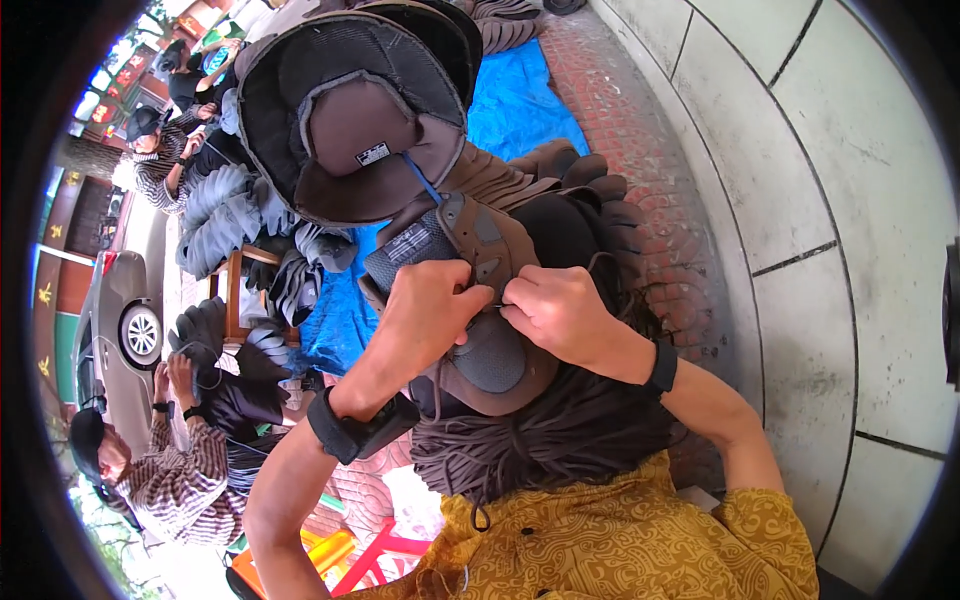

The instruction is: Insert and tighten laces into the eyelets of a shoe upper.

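Note:
A brown and grey shoe upper lies over my lap with its rounded toe toward me. My left hand is closed at its lacing edge, the thumb pointing at my right fingertips. Opposite, my right hand pinches what looks like the thin end of a shoelace at the eyelets; the fingers hide most of it. Under the toe, a thick bundle of dark brown shoelaces spreads over my lap. Beyond the upper's collar stands a large black and brown hat-like piece with a small white label inside.
More brown shoe uppers are stacked ahead, near a blue tarp. Grey uppers pile by a wooden stool at left. Seated people work there, near a parked car. A pale wall runs along my right.

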Available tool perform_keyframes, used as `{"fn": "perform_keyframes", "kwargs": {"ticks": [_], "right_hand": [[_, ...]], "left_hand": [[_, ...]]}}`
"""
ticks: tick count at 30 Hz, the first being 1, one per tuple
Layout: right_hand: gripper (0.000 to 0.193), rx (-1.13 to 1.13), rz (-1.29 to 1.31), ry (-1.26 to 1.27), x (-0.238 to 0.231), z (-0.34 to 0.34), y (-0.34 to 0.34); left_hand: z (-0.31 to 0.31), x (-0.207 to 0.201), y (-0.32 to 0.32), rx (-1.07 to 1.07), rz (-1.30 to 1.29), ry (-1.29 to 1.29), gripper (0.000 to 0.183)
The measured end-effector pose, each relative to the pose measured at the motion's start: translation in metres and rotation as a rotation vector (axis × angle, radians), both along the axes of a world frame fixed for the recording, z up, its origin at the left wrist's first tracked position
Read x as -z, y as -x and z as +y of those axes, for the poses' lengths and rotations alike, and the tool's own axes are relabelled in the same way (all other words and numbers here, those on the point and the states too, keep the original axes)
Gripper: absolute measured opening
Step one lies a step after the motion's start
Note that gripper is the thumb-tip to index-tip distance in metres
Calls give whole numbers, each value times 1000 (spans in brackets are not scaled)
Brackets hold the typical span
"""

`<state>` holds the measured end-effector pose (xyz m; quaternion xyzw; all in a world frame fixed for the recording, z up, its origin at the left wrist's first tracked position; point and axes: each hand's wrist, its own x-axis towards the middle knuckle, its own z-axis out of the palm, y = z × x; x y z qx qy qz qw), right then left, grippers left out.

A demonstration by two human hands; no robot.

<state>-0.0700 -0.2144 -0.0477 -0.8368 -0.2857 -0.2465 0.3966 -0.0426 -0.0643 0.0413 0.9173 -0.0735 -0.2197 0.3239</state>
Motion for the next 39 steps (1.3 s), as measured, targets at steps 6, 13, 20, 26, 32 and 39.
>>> {"fn": "perform_keyframes", "kwargs": {"ticks": [6, 13, 20, 26, 32, 39], "right_hand": [[12, 101, -204, 153, -3, 6, -1], [14, -37, -89, -126, 4, -6, -1], [21, -144, -5, -146, -9, -4, -12], [49, -248, -106, 233, -22, -12, -33], [9, -399, -260, 413, -32, -2, -54], [9, -345, -457, 501, -32, -7, -50]], "left_hand": [[-5, 0, 0, -50, 3, 58, 25], [-6, -3, 0, -64, 94, 132, 21], [6, -5, -1, 26, 139, 138, 20], [19, 0, -1, -14, 246, 221, 18], [26, 2, 3, -28, 168, 163, 16], [23, -4, 1, 153, -29, 117, 10]]}}
